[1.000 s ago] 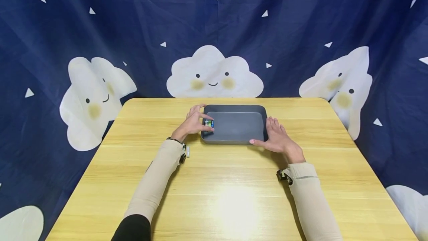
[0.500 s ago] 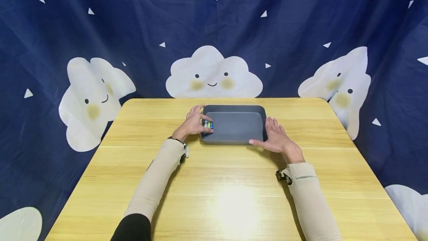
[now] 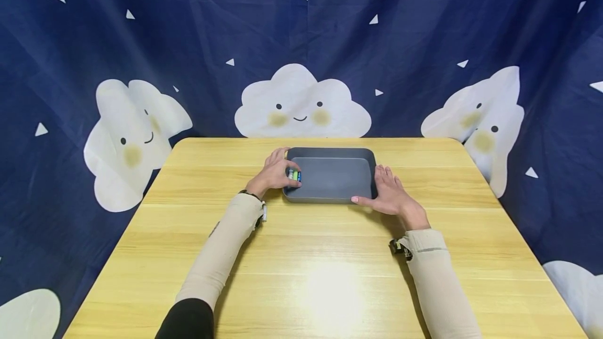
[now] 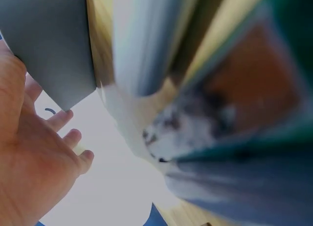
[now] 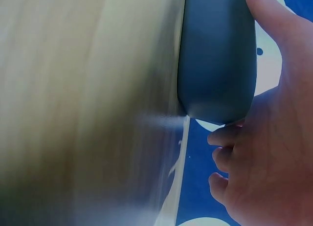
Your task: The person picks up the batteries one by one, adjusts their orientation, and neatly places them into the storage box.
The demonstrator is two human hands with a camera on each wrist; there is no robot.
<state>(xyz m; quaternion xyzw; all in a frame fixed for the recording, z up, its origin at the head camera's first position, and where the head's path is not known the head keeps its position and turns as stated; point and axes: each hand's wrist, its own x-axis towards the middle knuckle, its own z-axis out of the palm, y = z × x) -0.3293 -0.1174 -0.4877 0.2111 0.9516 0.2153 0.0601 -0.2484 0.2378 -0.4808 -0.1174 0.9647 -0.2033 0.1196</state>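
The dark grey rectangular tray [image 3: 334, 178] lies near the far edge of the table. My left hand [image 3: 275, 172] reaches over its left end, and its thumb and forefinger pinch a small row of batteries [image 3: 295, 176] with green and blue wrappers. Part of that row is hidden by the fingers. Against the tray's right end rests my right hand [image 3: 388, 192], fingers stretched along the outer wall and thumb at the front corner. In the right wrist view the thumb also lies on the tray's wall [image 5: 217, 55].
A small whitish cylinder [image 3: 265, 212] stands on the wooden table [image 3: 301, 255] beside the left wrist. In the left wrist view a blurred grey cylinder [image 4: 142, 40] and a green-edged printed thing [image 4: 254, 84] appear very close. A blue cloud-patterned curtain [image 3: 301, 30] hangs behind the table.
The left hand's forefinger and thumb shift slightly around the batteries, and the left wrist moves a little. The tray and the right hand stay where they were.
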